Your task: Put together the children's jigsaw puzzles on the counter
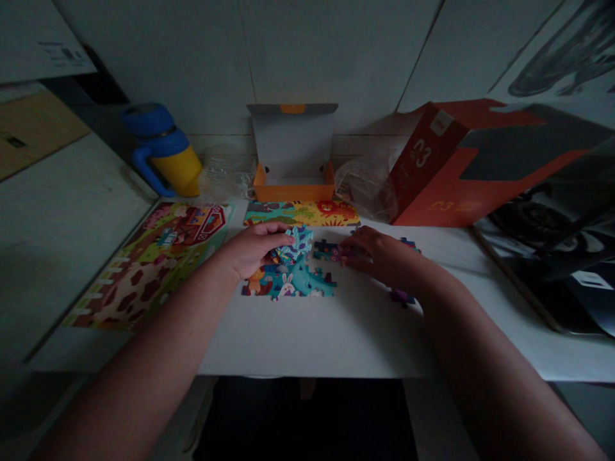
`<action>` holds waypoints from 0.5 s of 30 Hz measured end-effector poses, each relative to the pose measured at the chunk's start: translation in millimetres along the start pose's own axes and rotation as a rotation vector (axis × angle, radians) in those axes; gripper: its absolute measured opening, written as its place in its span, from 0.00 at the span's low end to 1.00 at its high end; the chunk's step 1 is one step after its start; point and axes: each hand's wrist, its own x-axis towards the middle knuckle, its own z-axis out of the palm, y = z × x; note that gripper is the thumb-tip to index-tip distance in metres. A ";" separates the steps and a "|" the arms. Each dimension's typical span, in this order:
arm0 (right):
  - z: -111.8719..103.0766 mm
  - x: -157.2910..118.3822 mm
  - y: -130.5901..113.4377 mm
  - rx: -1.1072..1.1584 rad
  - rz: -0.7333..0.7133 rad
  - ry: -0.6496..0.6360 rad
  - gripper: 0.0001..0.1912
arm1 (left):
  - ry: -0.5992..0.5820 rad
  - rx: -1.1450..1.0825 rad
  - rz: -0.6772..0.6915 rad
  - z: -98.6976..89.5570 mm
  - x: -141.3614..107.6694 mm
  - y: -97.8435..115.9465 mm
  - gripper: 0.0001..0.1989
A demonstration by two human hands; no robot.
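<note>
My left hand is closed around several puzzle pieces in teal and blue, held above a partly joined jigsaw puzzle. That section shows a white rabbit, an orange animal and a large teal shape, and lies flat on the table. To its right, my right hand has its fingers curled down on a purple puzzle piece, partly hidden by the fingertips. A dark teal piece lies against its left side. Another purple piece lies under my right wrist, partly covered.
On the white table lie a farm picture sheet at left and a yellow jungle picture strip behind the puzzle. An open orange box, clear plastic wrap, a blue-yellow jug and a large red box stand behind.
</note>
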 end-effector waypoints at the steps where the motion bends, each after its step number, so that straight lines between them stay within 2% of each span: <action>1: 1.4 1.2 0.2 -0.005 -0.005 0.006 0.15 | 0.007 -0.001 -0.004 0.2 -0.3 0.2 0.21; 10: 14.0 9.2 0.9 -0.003 -0.027 0.054 0.19 | 0.010 0.021 -0.037 -0.6 -2.4 2.6 0.20; 15: 15.6 11.9 -0.5 -0.001 -0.033 0.062 0.17 | 0.021 0.018 -0.053 -1.0 -2.9 3.0 0.20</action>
